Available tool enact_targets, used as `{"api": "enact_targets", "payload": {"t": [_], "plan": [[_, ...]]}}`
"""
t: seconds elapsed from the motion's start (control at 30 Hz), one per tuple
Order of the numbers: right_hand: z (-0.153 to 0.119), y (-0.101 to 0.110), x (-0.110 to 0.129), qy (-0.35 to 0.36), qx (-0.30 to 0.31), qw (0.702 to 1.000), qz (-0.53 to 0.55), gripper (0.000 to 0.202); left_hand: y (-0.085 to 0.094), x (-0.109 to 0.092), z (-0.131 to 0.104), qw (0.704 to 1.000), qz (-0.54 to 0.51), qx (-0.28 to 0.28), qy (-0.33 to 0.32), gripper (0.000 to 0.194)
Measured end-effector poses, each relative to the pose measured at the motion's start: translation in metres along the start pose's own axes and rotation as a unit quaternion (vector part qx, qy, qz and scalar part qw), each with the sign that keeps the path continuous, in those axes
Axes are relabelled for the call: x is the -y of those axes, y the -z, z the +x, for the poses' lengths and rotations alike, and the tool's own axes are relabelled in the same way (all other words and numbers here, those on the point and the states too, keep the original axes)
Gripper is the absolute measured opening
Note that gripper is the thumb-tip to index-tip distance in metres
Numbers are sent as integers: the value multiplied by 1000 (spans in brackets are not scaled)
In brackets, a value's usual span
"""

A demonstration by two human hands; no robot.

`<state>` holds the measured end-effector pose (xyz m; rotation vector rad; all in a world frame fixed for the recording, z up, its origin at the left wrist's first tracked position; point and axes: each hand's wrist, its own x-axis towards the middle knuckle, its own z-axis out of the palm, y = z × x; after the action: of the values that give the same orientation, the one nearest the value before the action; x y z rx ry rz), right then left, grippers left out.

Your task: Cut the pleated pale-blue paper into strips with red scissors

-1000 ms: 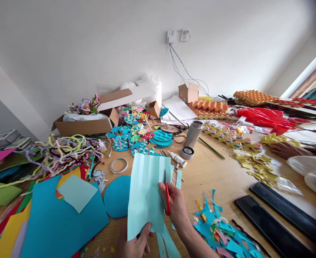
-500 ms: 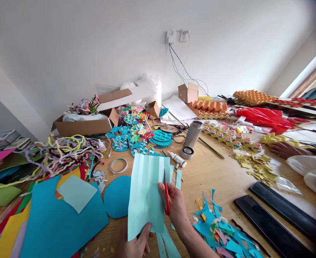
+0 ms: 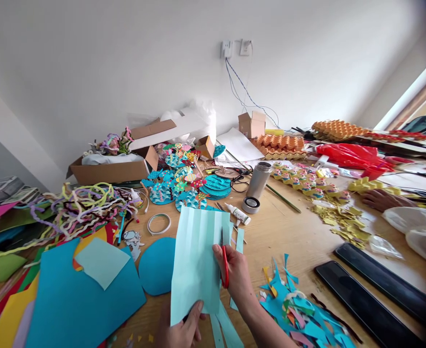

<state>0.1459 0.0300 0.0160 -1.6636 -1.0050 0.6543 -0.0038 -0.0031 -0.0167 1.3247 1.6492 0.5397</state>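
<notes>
1. Currently, pale-green sheet (image 3: 198,270) held up in front of you, hiding stuff behind.
2. Your R hand (image 3: 237,270) gripping red scissors (image 3: 225,273) at sheet's R side; blade gap can't be made out.
3. L hand (image 3: 183,327) pinching sheet's lower edge; some fingers hidden, wrist unclear.
4. Pale strips (image 3: 227,331) below, cut off @ bottom.
</notes>
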Motion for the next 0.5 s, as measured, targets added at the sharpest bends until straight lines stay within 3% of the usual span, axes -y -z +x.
{"api": "enact_targets", "payload": {"t": [0.5], "plan": [[1, 3, 4, -23, 5, 999, 24, 45, 5, -4, -3, 999, -11, 20, -22, 51]]}}
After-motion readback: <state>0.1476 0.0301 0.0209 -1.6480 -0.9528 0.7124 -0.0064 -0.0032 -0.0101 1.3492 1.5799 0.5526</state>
